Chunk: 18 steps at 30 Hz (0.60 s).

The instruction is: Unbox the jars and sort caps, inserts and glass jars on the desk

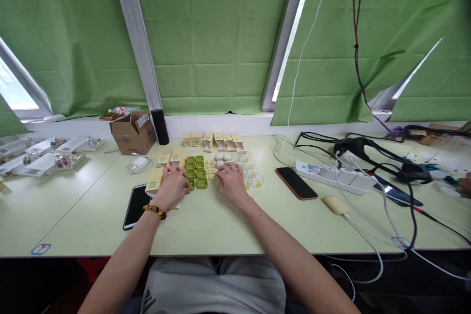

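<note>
My left hand, with a beaded bracelet on the wrist, is bent over a small cream box, of which a pale flap shows under the palm. Another cream box with a green window stands just left of it. The thumb is close to the rows of small green square trays. My right hand reaches down with curled fingertips at the small yellow pieces; what is between them is hidden. Beyond it lie pale pink cylinders. Clear plastic cups with yellow centres are on its right.
More cream boxes line the back. A phone lies left, another phone right. A power strip, loose cables and a black headset fill the right side. A cardboard box and black cylinder stand back left.
</note>
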{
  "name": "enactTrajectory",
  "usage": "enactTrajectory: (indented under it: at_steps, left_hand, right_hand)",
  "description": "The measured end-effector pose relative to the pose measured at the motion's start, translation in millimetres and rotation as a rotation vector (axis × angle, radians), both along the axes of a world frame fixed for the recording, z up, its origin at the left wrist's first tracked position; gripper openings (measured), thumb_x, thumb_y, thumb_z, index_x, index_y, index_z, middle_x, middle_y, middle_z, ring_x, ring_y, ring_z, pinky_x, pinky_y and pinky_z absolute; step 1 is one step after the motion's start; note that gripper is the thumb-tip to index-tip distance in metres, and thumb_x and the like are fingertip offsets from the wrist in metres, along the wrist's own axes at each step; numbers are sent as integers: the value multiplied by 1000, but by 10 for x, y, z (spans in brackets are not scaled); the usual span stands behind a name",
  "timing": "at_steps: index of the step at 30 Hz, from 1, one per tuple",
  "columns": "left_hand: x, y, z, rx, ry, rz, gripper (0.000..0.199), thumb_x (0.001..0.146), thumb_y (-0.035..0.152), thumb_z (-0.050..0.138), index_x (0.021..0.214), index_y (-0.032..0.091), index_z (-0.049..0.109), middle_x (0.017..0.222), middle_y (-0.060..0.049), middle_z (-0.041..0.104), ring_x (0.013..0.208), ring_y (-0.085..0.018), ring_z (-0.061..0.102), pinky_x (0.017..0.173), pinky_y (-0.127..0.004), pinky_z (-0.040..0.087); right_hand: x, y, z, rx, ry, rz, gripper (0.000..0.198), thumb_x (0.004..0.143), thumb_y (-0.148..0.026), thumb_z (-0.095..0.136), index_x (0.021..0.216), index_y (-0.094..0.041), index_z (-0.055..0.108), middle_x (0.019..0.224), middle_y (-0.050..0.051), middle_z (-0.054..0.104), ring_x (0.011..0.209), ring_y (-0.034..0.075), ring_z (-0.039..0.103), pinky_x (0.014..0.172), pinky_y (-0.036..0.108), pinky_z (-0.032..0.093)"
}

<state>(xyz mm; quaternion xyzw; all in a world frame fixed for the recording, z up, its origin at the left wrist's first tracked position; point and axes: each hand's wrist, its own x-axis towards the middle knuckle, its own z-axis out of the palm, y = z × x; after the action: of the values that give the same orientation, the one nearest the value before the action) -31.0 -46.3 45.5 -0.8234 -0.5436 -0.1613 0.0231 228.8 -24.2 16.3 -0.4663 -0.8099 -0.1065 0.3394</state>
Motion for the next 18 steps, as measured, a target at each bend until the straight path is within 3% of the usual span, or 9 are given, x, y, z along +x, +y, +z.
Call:
enactTrajectory:
  at_steps: [18]
  left_hand:
    - [2, 33, -51, 21, -10, 5, 9, 80, 27, 76, 71, 28, 80, 108, -7, 74, 122, -35, 44, 104, -57, 27]
  right_hand:
    - [24, 12, -6, -12, 35, -36, 23, 91, -8, 60, 86, -22, 78, 107, 7, 74, 118, 27, 50, 103, 43, 33]
